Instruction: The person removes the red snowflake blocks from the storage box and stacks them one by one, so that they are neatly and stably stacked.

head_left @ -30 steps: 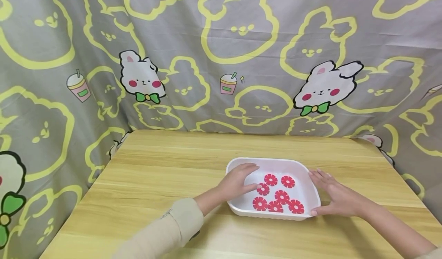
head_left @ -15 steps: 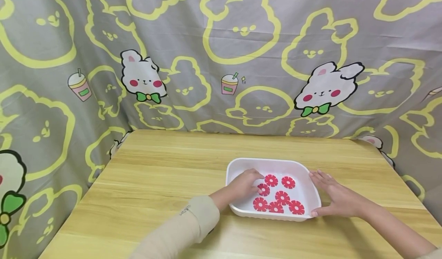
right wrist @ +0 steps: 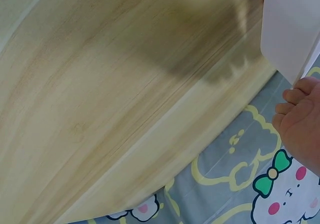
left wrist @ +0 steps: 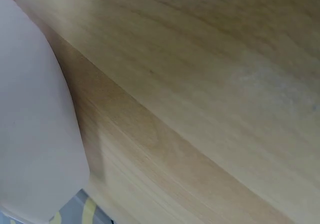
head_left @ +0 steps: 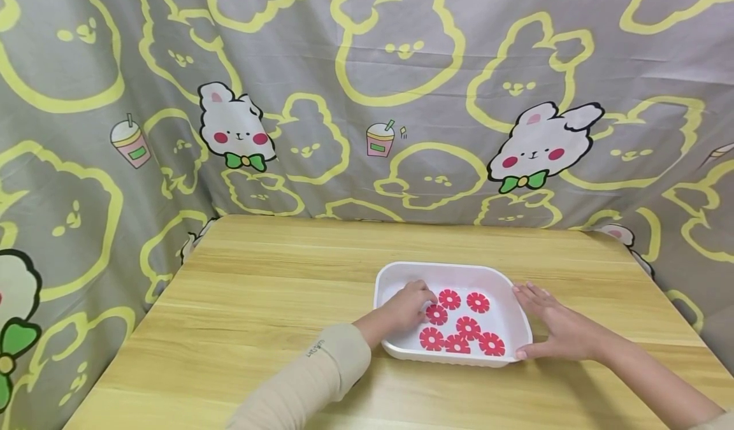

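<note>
We face a grey curtain (head_left: 321, 79) printed with yellow outlines, white rabbit heads in green bows and pink drink cups; it hangs behind and to both sides of a wood-grain table (head_left: 258, 277). Toward the table's right half we see a white basin (head_left: 513, 325), rectangular with rounded corners, standing upright. A cream sleeve (head_left: 312, 379), dark lettering near its turned-up cuff, crosses the table toward the basin's left end.

From that sleeve the person's left hand (head_left: 408, 306) reaches over the rim into the left part of the basin, its fingers bent beside a red disc. We cannot tell whether it pinches anything, since the hand hides its own fingertips. The right hand (head_left: 564, 328) rests against the basin's right end, fingers extended and spread along the wall, thumb at the near corner.

Smallest of all, we count seven red notched discs (head_left: 474, 329), each with a pale round centre, lying on the basin floor. Two sit toward the far side, one by the left hand, and four cluster toward the near wall.
</note>
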The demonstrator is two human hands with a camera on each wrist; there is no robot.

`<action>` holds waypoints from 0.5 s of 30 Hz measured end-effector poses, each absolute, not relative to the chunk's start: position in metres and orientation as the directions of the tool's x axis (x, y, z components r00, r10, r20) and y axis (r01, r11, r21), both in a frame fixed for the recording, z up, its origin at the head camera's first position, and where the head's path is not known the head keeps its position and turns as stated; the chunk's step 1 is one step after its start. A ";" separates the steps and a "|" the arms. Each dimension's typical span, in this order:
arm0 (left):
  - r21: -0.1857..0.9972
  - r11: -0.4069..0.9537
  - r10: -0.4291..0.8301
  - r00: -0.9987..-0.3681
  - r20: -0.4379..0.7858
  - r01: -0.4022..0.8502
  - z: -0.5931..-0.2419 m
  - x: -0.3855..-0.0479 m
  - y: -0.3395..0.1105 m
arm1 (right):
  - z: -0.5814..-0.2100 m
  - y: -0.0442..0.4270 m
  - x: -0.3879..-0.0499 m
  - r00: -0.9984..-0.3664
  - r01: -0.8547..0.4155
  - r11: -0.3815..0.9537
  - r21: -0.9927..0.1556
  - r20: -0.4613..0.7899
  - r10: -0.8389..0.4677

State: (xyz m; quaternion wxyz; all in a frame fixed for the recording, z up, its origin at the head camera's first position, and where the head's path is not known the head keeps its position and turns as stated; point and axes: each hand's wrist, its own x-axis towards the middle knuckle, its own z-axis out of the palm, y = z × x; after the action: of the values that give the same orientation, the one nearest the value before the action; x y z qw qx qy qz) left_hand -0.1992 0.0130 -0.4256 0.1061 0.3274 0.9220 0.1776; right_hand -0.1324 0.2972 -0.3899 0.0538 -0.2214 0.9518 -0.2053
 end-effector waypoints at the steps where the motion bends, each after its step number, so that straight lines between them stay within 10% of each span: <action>1: 0.395 0.724 0.641 -0.764 -0.080 0.566 -0.426 -0.199 0.013 | -0.390 0.297 -0.132 -0.896 -0.400 0.817 -0.416 -0.010 -0.444; 15: 0.284 0.728 0.665 -0.743 -0.074 0.623 -0.425 -0.197 0.016 | -0.390 0.297 -0.132 -0.897 -0.393 0.813 -0.429 -0.018 -0.442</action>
State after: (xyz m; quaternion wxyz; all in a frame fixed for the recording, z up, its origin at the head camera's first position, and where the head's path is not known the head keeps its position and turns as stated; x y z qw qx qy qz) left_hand -0.1968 0.0163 -0.4254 0.0858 0.3479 0.9257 0.1213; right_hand -0.1322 0.2973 -0.3901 0.0584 -0.2197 0.9504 -0.2124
